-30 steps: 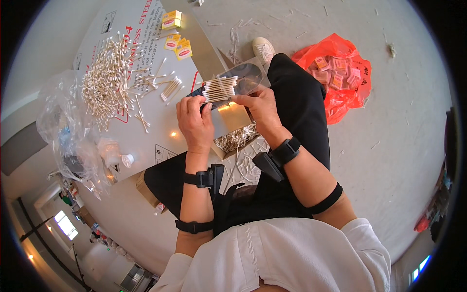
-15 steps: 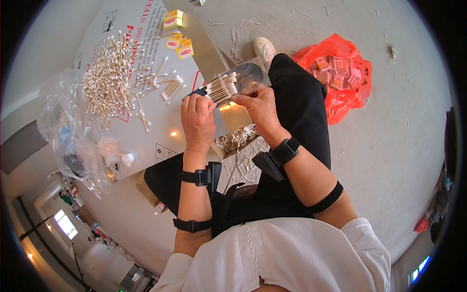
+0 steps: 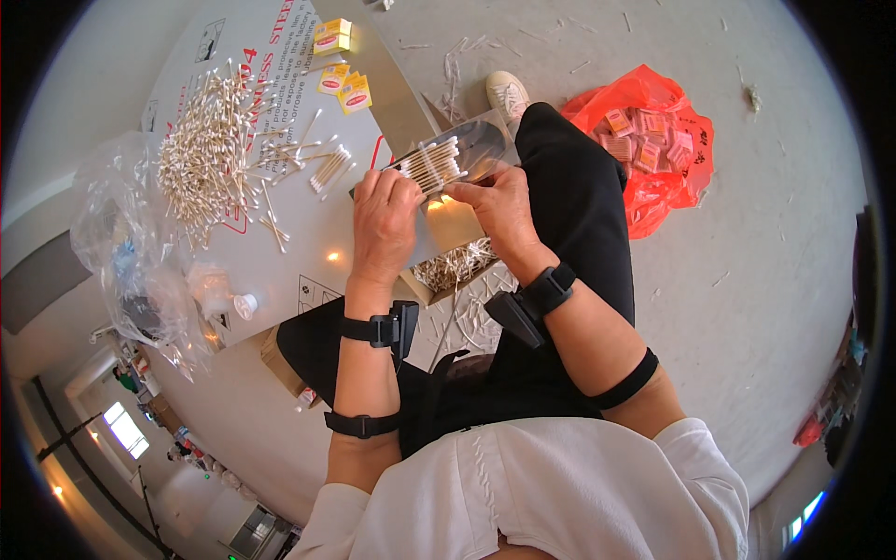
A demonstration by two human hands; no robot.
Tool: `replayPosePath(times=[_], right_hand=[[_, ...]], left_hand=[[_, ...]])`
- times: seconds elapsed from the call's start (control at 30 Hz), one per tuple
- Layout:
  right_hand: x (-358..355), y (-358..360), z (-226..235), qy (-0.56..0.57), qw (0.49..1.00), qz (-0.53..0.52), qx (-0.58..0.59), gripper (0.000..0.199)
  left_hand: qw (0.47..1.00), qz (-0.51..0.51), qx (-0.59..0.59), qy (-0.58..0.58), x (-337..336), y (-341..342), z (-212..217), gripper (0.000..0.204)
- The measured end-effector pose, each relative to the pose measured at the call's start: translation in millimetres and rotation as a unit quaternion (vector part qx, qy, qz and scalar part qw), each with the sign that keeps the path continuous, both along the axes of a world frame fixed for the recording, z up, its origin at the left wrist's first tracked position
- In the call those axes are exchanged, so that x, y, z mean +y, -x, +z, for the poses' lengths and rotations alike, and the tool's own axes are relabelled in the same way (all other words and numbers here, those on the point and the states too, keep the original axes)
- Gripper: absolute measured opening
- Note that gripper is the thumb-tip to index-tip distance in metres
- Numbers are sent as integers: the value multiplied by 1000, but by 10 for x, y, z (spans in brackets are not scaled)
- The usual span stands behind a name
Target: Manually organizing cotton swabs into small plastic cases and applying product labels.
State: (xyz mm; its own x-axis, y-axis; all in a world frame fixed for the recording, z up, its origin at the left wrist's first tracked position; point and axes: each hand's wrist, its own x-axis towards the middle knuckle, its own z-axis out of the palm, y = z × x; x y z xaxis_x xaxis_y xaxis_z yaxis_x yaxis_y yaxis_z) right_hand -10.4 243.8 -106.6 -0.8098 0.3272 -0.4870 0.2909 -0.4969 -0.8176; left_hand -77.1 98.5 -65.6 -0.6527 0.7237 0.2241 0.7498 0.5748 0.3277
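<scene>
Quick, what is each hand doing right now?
Left hand: closed on a bundle of cotton swabs.
Right hand: closed on the clear plastic bag around the swabs' far end.

Small changes only; left hand (image 3: 383,219) has crept up & a bit right vs 1 s ago, fingers now closer over the cotton swab bundle (image 3: 431,166); right hand (image 3: 499,210) has shifted w/ it, fingertips touching the bundle's lower edge; clear plastic bag (image 3: 481,145) now sits further over the swab ends, more of the bundle inside it than before; bundle tilted slightly more toward upper right.
</scene>
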Motion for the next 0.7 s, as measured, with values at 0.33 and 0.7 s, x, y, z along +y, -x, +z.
replayPosePath(times=[0.33,0.7], right_hand=[[-12,5,42,20,1000,-16,0,14],[-4,7,41,32,999,-16,-12,13]], left_hand=[[979,154,-28,-128,43,-14,-51,28],[785,198,-266,-522,258,-41,-236,46]])
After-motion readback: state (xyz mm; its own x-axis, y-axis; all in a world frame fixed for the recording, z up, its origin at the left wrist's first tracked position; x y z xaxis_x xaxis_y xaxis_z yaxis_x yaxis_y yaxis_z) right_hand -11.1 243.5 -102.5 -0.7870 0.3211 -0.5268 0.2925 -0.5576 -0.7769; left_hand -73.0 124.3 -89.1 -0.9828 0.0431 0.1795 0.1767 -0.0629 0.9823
